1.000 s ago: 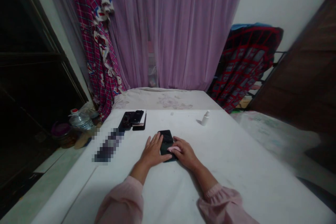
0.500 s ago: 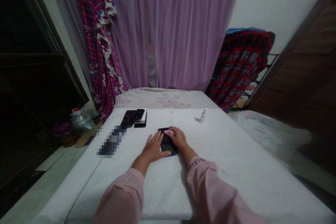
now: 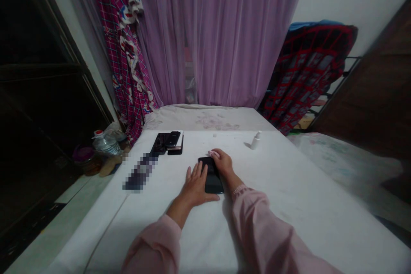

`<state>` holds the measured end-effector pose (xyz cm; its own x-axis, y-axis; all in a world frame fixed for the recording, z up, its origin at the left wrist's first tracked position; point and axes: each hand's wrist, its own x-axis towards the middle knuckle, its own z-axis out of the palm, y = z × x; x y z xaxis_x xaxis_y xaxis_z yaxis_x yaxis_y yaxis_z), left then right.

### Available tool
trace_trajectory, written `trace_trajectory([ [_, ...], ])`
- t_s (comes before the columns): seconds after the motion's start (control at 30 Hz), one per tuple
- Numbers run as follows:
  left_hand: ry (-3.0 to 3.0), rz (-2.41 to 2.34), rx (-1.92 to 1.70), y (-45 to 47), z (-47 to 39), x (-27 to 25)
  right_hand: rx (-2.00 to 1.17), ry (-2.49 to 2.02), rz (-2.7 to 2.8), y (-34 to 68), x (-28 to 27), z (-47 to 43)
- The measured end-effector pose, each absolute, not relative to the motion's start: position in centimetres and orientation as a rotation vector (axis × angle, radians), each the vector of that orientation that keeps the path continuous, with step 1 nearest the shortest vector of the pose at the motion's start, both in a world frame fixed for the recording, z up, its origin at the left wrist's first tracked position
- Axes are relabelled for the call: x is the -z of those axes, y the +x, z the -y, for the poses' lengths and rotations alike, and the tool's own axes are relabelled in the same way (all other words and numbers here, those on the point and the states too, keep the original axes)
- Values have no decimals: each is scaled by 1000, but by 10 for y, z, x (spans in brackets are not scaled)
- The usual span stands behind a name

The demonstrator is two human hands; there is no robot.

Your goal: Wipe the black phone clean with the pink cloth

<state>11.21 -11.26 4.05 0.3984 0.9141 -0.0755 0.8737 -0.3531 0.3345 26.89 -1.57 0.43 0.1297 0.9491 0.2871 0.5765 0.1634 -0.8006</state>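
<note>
A black smartphone (image 3: 213, 180) lies flat, dark screen up, on the white-covered table. Along its left side rests my left hand (image 3: 195, 186), fingers spread, with the fingertips at the phone's upper left and the thumb at its lower edge. My right hand (image 3: 224, 162) is closed on a small pink-and-white cloth (image 3: 212, 153) at the phone's top right corner. Most of the cloth is hidden inside the fingers.
Several dark phones (image 3: 159, 143) lie at the far left, one smaller phone (image 3: 173, 138) on top. Below them is a blurred-out item (image 3: 141, 172) with a cable (image 3: 105, 233). A white spray bottle (image 3: 256, 140) stands at the back right.
My right hand has moved with the cloth from the phone's upper screen to its top edge. My left hand has slid slightly down along the phone's side. The view has shifted a little.
</note>
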Motion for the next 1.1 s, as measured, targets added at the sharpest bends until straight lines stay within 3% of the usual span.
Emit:
trace_trajectory([
  [0.37,2366,-1560,-145,109,94,-41,-677,-1376,1623,288,-9,-3],
  [1.1,2366,-1583,-195,121,35,-31,-491,-1180,1888,301,1,-50],
])
